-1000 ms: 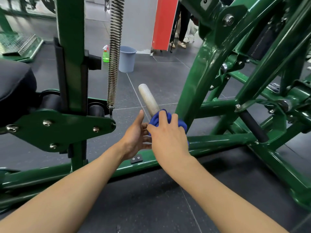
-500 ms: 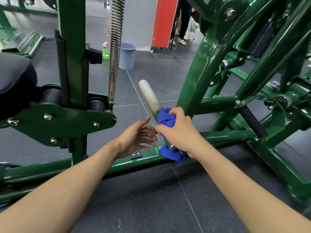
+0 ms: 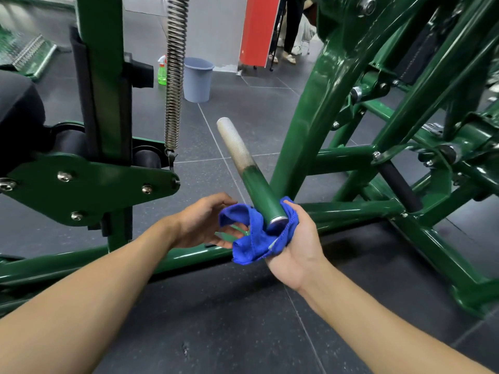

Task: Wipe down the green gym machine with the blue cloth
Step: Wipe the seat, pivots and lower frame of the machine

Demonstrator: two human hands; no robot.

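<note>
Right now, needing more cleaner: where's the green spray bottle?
Head view, upper left: the green plastic spray bottle stands on the floor behind the coiled steel spring, left of the grey bucket.

Two hands are showing, one left hand [image 3: 205, 220] and one right hand [image 3: 297, 247]. One blue cloth [image 3: 251, 238], one green gym machine [image 3: 318, 117], one coil spring [image 3: 175, 76] and one handle bar [image 3: 237, 147] are showing. One bucket [image 3: 197, 82] and one spray bottle [image 3: 162, 74] are standing on the floor [image 3: 243, 319]. Four bolt heads [image 3: 147, 188] are sitting in one plate [image 3: 102, 190].

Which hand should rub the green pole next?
Probably the right hand: it holds the blue cloth against the near end of the green pole. The left hand is open beside it.
</note>
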